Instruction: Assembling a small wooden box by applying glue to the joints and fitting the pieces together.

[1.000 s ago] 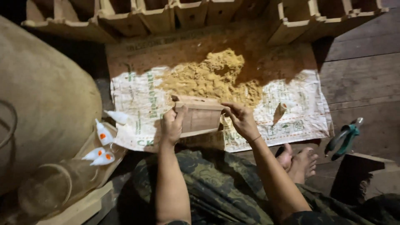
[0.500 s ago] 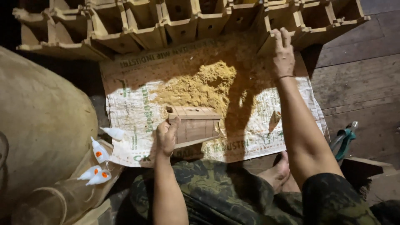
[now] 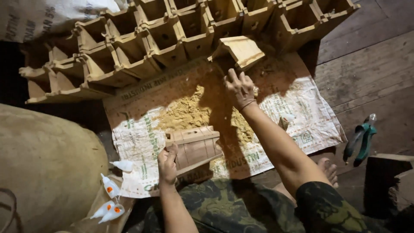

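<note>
My left hand grips the near left corner of a small slatted wooden box lying on a printed woven sack spread on the floor. My right hand reaches forward and holds another small wooden box, lifted and tilted at the front of a row of open wooden boxes. A heap of yellowish sawdust lies on the sack between the two hands.
Green-handled pliers lie on the plank floor at right. A large brown sack fills the left side, with small white bottles with orange caps beside it. My bare foot rests by the sack's edge.
My right hand left the slatted box, reached to the row at the back and now holds a box pulled out of it. The left hand stayed on the slatted box.
</note>
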